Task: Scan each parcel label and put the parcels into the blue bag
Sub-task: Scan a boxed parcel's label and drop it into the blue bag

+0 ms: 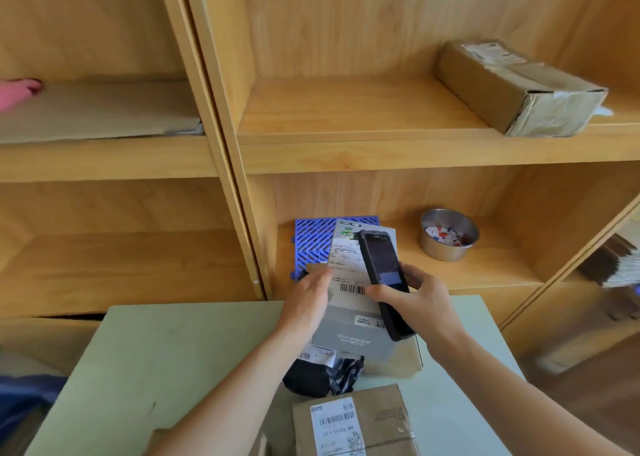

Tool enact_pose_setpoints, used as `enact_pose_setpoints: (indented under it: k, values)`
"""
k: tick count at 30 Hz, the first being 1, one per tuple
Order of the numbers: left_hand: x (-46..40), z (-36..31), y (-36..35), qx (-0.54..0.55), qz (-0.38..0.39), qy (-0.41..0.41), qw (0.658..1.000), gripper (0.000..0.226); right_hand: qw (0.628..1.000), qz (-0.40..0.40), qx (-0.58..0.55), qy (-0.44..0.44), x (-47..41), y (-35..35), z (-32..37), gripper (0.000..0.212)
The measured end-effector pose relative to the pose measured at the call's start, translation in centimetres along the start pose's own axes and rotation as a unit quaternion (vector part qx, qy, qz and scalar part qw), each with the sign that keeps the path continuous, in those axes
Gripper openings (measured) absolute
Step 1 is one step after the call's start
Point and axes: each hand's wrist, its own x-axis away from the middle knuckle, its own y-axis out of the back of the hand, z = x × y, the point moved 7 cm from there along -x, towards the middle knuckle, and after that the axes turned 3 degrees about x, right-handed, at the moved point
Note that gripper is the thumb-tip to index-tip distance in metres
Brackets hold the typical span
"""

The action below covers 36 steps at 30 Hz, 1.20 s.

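1. A blue shape at nine o'clock, too blurred to tell for sure, may be the bag.
2. The left hand grips the left edge of the grey parcel, lifted above the table, label up.
3. The right hand holds the black scanner over that label.
4. A cardboard parcel lies at six o'clock; another box sits on the shelf at one o'clock.
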Motion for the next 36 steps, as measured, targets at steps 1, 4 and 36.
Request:
enact_pose_setpoints:
  k: [1, 4, 36]
  values:
    - [0.6, 0.0, 1.3, 0.013, -0.005, -0.007, 1.0, 0.025, 1.0, 0.006, 0.0, 0.008, 0.5, -1.0, 0.9, 0.039]
    - [3.0, 0.6, 6.0, 0.038, -0.028, -0.021, 0.999, 0.03, 0.999, 0.023, 0.013, 0.032, 2.4, -5.2, 3.1, 0.066]
    - [23.2, 28.6, 57.8, 0.121, -0.375, 0.147, 0.907, 0.017, 0.92, 0.359, 0.149, 0.046, 22.7, -65.3, 4.4, 0.046]
